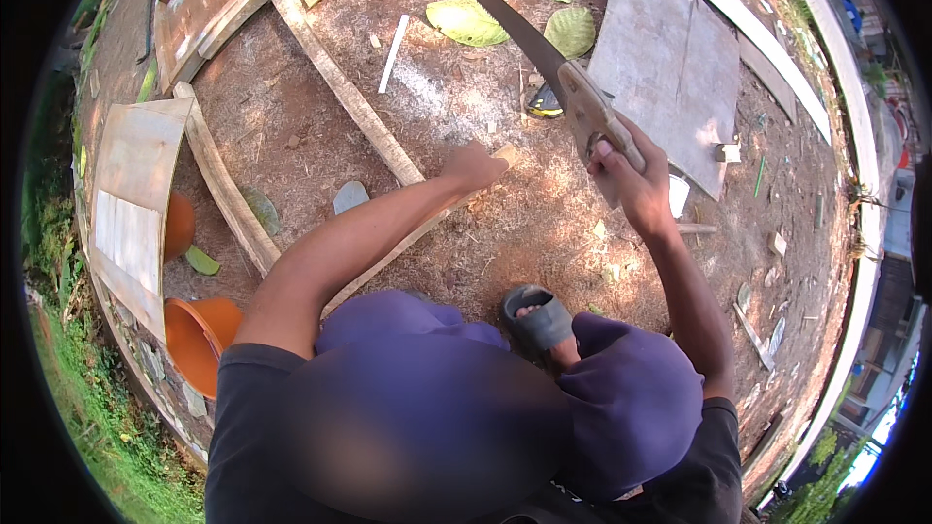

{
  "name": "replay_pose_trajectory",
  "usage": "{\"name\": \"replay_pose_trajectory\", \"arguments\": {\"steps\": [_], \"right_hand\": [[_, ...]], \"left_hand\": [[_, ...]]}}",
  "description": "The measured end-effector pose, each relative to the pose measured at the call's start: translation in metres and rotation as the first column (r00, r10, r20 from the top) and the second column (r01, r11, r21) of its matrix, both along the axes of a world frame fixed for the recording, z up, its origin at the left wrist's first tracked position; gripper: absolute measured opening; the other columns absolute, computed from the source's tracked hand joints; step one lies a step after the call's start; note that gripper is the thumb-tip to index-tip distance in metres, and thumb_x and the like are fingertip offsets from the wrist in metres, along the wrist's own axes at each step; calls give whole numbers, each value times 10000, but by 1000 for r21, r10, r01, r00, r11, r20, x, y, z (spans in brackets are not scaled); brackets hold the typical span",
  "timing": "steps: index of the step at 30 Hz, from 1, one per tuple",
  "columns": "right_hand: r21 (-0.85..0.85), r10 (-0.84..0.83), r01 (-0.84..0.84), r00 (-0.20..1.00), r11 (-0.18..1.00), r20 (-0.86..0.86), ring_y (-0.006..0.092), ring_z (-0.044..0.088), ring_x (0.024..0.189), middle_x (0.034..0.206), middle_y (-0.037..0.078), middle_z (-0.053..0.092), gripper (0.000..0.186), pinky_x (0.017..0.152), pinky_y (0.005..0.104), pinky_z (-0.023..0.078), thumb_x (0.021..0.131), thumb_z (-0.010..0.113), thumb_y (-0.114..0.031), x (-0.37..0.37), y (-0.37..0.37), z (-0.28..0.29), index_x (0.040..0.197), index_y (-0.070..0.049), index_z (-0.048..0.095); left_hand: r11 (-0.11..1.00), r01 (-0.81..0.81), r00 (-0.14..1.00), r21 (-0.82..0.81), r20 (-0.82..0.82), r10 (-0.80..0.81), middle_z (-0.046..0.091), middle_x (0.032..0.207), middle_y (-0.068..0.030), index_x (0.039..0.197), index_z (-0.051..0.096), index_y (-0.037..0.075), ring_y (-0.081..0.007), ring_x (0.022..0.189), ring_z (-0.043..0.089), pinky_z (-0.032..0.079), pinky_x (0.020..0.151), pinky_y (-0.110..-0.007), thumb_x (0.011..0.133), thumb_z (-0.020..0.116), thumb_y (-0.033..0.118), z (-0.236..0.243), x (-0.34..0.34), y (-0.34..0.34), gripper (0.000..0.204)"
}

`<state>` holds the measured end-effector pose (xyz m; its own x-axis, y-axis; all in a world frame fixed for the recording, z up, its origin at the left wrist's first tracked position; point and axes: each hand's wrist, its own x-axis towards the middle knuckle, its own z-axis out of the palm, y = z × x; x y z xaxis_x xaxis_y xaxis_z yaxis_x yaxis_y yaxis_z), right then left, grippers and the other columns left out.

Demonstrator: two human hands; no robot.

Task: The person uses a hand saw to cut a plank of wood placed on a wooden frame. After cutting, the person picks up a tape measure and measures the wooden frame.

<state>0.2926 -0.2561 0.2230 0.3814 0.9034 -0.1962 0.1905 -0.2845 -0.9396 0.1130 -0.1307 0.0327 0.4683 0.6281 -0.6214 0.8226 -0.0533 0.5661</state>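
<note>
My right hand is closed round the wooden handle of a handsaw. The saw is raised, its long blade slanting toward the far left, apart from the wood. Low over the ground, my left hand grips a narrow wooden strip near its far end. A short pale end of that strip shows past my fingers, and the rest runs back under my forearm toward my knee. Just beyond my left hand, pale sawdust lies scattered on the soil. A black and yellow tape measure sits partly behind the saw handle.
A long wooden batten and a wooden frame lie at the far left. Orange pots stand beside a leaning board. A grey sheet lies at the far right. My sandalled foot rests between my knees.
</note>
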Motion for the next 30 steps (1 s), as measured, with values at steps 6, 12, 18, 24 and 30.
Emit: {"name": "replay_pose_trajectory", "arguments": {"steps": [6, 12, 18, 24, 30], "right_hand": [[61, -112, 131, 961, 990, -254, 98, 610, 795, 919, 61, 683, 475, 699, 252, 496, 960, 707, -193, 6, -112, -87, 1329, 93, 619], [118, -28, 32, 999, 993, -32, 91, 598, 720, 839, 54, 698, 418, 645, 265, 486, 977, 679, -155, -3, -157, -152, 1338, 54, 644], [80, 16, -11, 998, 997, -65, 106, 624, 716, 827, 67, 704, 437, 668, 269, 510, 960, 681, -142, -7, -171, -184, 1346, 60, 638], [145, 64, -56, 997, 988, -51, 100, 609, 750, 863, 62, 692, 434, 679, 259, 494, 975, 633, -142, -10, -167, -193, 1358, 62, 627], [-4, 66, -69, 971, 998, -229, 172, 665, 785, 895, 132, 719, 465, 727, 317, 542, 978, 641, -174, -3, -170, -190, 1377, 63, 612]], "left_hand": [[997, -57, 997, -52, -45, 55, 657, 725, -119, 692, 646, 19, -190, 667, 587, 525, 659, -446, 880, 708, 335, 12, -12, 10, 373], [955, -286, 956, -74, 45, 290, 729, 888, -147, 912, 777, 1, -242, 797, 658, 517, 741, -410, 840, 743, 307, 9, -20, -6, 316], [902, -432, 899, 3, 76, 431, 737, 924, -185, 948, 780, -34, -268, 854, 683, 521, 792, -390, 826, 724, 268, 30, -3, -28, 330], [866, -496, 862, -65, 82, 500, 738, 987, -135, 1035, 764, -5, -228, 881, 684, 546, 812, -359, 858, 768, 311, 10, -9, -24, 363], [853, -521, 847, -35, 100, 522, 752, 1018, -172, 1082, 762, -47, -256, 921, 698, 534, 849, -378, 828, 756, 319, 10, -7, -31, 445]]}}
